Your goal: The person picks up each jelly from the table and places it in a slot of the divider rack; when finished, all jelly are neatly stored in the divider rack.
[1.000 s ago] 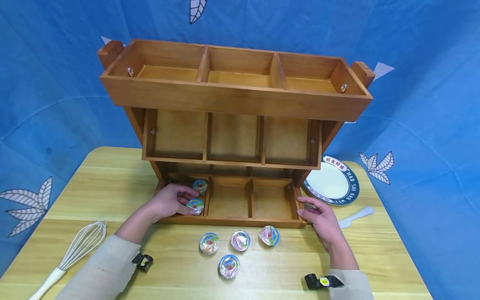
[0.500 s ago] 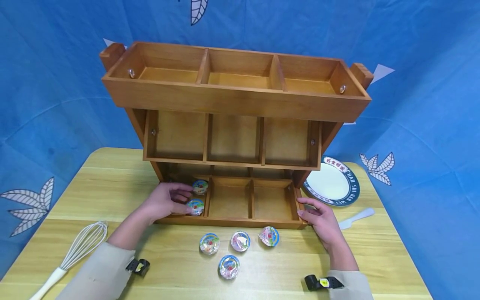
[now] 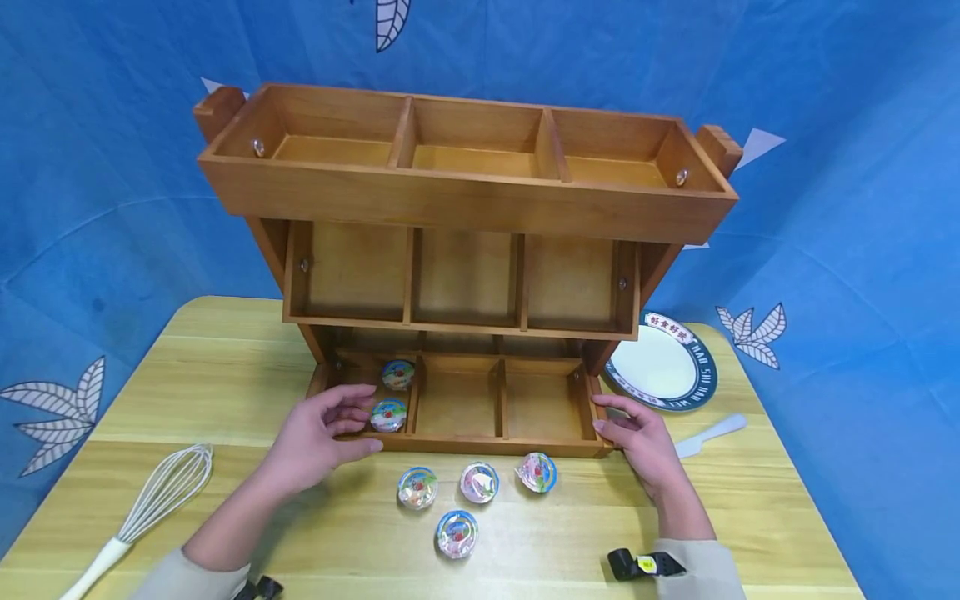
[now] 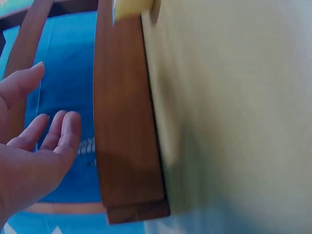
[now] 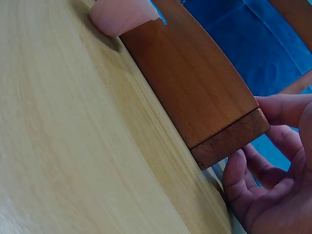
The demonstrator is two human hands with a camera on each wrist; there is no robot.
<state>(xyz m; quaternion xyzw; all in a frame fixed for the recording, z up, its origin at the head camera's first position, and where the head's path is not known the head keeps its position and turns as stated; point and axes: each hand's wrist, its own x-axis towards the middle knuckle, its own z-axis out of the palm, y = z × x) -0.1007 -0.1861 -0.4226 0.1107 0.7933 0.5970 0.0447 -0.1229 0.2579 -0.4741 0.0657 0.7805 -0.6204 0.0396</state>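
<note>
A tiered wooden storage box [image 3: 472, 204] with divided trays stands on the table. Two small jelly cups, one behind [image 3: 397, 375] and one in front [image 3: 388, 415], sit in the bottom tray's left compartment. My left hand [image 3: 307, 446] hovers at that compartment's front left, fingers loosely bent, holding nothing; in the left wrist view the left hand [image 4: 39, 156] is apart from the brown front board [image 4: 124, 107]. My right hand [image 3: 647, 442] grips the bottom tray's right end; the right wrist view shows its fingers [image 5: 285, 109] bent around the board's corner [image 5: 231, 139].
Several more jelly cups [image 3: 417, 487] lie on the table [image 3: 360, 558] before the box. A whisk [image 3: 165, 492] lies at the left. Right of the box are a plate [image 3: 660, 367] with a green rim and a white plastic knife [image 3: 712, 435]. A blue cloth [image 3: 847, 208] hangs behind.
My left hand has let go of the front jelly cup in the left compartment and drawn back toward the lower left. The right hand stays at the tray's right end.
</note>
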